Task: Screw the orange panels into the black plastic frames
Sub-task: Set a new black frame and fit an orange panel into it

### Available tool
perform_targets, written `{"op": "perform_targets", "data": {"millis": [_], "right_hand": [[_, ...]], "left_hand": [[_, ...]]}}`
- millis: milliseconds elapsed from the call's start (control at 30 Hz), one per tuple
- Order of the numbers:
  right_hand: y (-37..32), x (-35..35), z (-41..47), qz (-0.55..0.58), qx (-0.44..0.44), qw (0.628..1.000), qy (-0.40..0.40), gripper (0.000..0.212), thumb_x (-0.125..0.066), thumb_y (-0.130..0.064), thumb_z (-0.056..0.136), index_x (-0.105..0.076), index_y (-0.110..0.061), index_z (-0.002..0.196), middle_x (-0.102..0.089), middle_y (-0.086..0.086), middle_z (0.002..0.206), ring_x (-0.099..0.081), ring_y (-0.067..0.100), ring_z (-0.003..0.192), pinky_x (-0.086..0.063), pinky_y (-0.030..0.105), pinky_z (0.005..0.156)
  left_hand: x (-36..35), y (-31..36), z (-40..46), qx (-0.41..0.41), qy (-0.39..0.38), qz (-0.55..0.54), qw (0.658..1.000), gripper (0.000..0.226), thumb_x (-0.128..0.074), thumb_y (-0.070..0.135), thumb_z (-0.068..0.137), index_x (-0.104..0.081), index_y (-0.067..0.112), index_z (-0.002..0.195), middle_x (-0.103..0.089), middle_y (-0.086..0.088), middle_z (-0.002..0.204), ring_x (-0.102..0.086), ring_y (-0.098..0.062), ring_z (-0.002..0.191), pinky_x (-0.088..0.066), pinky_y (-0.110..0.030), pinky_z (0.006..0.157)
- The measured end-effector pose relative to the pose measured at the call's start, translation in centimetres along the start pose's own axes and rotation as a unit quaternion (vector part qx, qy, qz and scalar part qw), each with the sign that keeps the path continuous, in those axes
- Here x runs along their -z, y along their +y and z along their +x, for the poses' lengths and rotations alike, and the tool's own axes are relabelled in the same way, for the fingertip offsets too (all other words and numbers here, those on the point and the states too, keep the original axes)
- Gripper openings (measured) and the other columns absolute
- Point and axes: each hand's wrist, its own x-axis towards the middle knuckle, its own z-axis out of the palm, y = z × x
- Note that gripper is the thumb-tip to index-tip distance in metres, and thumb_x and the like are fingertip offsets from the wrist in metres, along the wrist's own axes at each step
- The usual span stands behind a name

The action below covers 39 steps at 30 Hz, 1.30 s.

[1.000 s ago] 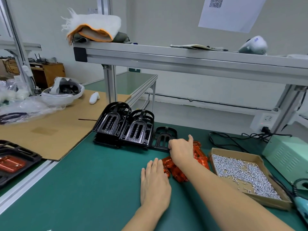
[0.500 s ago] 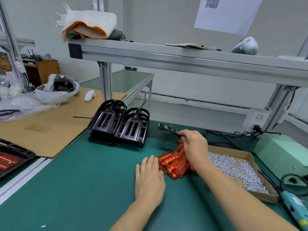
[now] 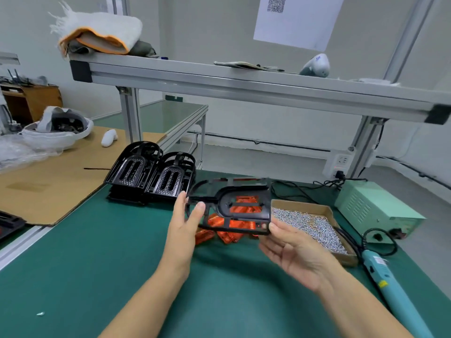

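A black plastic frame (image 3: 240, 195) hangs in the air over the green bench, held level between both hands. My left hand (image 3: 184, 223) pinches its left end between thumb and fingers. My right hand (image 3: 291, 250) holds its right corner, thumb on top and palm turned up. Under the frame lies a pile of orange panels (image 3: 225, 234), partly seen through its openings. Two stacks of black frames (image 3: 151, 175) stand tilted further back to the left.
A cardboard box of small silver screws (image 3: 314, 226) sits just right of the frame. A teal electric screwdriver (image 3: 390, 284) lies at the right, its cable running to a pale green power unit (image 3: 371, 208). Cardboard sheet (image 3: 48, 176) covers the left bench. An aluminium shelf (image 3: 244, 86) crosses overhead.
My right hand lifted a black frame from behind the orange panels toward me. My left hand rose off the bench and took hold of the frame's left end.
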Motion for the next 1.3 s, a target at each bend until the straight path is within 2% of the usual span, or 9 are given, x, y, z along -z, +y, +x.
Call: {"op": "perform_targets", "data": {"millis": [67,167,267,433,567,733,833,1167,1300], "right_hand": [[1.0,0.9,-1.1,0.007,-0.043,0.999,-0.012,0.03,-0.066,-0.003,0.067,-0.069,-0.007,0.097,-0.073,0.012,0.084,-0.071,0.02,0.066,-0.06,0.034,0.069],[1.9,2.0,-2.2,-0.076,-0.068,0.995,-0.014,0.024,-0.068,-0.006,0.071,-0.071,-0.009,0.094,-0.074,0.01,0.091,-0.072,0.019,0.074,-0.059,0.032,0.072],[1.7,2.7,-2.9,-0.267,-0.048,0.962,0.029,0.007,-0.068,-0.01,0.085,-0.068,-0.014,0.09,-0.074,0.001,0.081,-0.07,0.011,0.074,-0.051,0.024,0.071],[0.5,3.1,-2.1,-0.538,0.089,0.834,0.085,0.01,-0.07,-0.013,0.086,-0.07,-0.02,0.079,-0.069,-0.007,0.077,-0.057,0.005,0.068,-0.042,0.017,0.064],[-0.6,2.3,0.1,-0.649,0.163,0.733,0.123,0.009,-0.068,-0.022,0.089,-0.07,-0.027,0.096,-0.07,-0.008,0.092,-0.063,0.011,0.089,-0.05,0.029,0.085],[-0.8,0.9,4.0,-0.793,0.255,0.536,0.136,0.034,-0.064,-0.033,0.09,-0.061,-0.03,0.124,-0.058,-0.006,0.128,-0.049,0.019,0.118,-0.034,0.033,0.094],[-0.2,0.8,5.9,-0.827,0.259,0.481,0.132,0.039,-0.064,-0.036,0.09,-0.058,-0.032,0.128,-0.057,-0.006,0.129,-0.046,0.018,0.121,-0.031,0.035,0.096],[1.0,2.1,6.4,-0.813,0.385,0.422,0.11,0.013,-0.066,-0.027,0.09,-0.072,-0.022,0.101,-0.066,-0.002,0.099,-0.058,0.022,0.096,-0.032,0.034,0.08],[0.6,2.3,4.3,-0.715,0.5,0.476,0.107,0.021,-0.086,-0.005,0.066,-0.076,-0.013,0.082,-0.066,0.001,0.079,-0.062,0.026,0.073,-0.037,0.03,0.064]], "left_hand": [[0.3,0.2,-0.3,0.031,-0.002,-0.043,0.999,0.052,-0.059,0.024,0.092,-0.041,0.032,0.14,-0.063,0.012,0.121,-0.066,-0.012,0.096,-0.052,-0.039,0.089],[0.7,0.2,-1.0,0.057,0.025,-0.023,0.998,0.048,-0.059,0.003,0.089,-0.051,0.023,0.132,-0.069,0.003,0.095,-0.062,-0.011,0.062,-0.053,-0.026,0.06],[1.0,0.3,-1.8,0.109,0.041,-0.009,0.993,0.04,-0.053,-0.003,0.091,-0.054,0.018,0.126,-0.063,-0.001,0.085,-0.055,-0.006,0.051,-0.049,-0.022,0.055],[1.6,0.1,-2.9,0.157,0.038,0.02,0.987,0.03,-0.05,-0.005,0.09,-0.06,0.013,0.112,-0.06,-0.004,0.08,-0.05,-0.007,0.04,-0.039,-0.028,0.057],[2.0,-0.1,-3.4,0.152,0.023,0.11,0.982,0.027,-0.048,-0.005,0.087,-0.064,0.011,0.102,-0.062,-0.006,0.075,-0.048,-0.012,0.037,-0.036,-0.02,0.046],[2.4,-0.3,-4.0,0.06,0.038,0.388,0.919,0.015,-0.056,0.02,0.084,-0.06,0.032,0.092,-0.064,0.007,0.079,-0.061,-0.023,0.073,-0.049,-0.034,0.068],[2.5,0.0,-4.3,0.039,0.06,0.471,0.879,0.011,-0.057,0.032,0.082,-0.054,0.039,0.09,-0.063,0.012,0.086,-0.06,-0.021,0.084,-0.042,-0.029,0.068],[2.6,0.1,-3.9,-0.028,0.069,0.497,0.865,0.006,-0.058,0.036,0.084,-0.059,0.032,0.089,-0.056,0.014,0.096,-0.052,-0.013,0.092,-0.042,-0.03,0.074],[2.6,0.0,-3.9,-0.121,0.079,0.46,0.876,0.009,-0.064,0.021,0.084,-0.062,0.028,0.089,-0.055,0.016,0.093,-0.046,-0.007,0.086,-0.036,-0.026,0.069]]}}
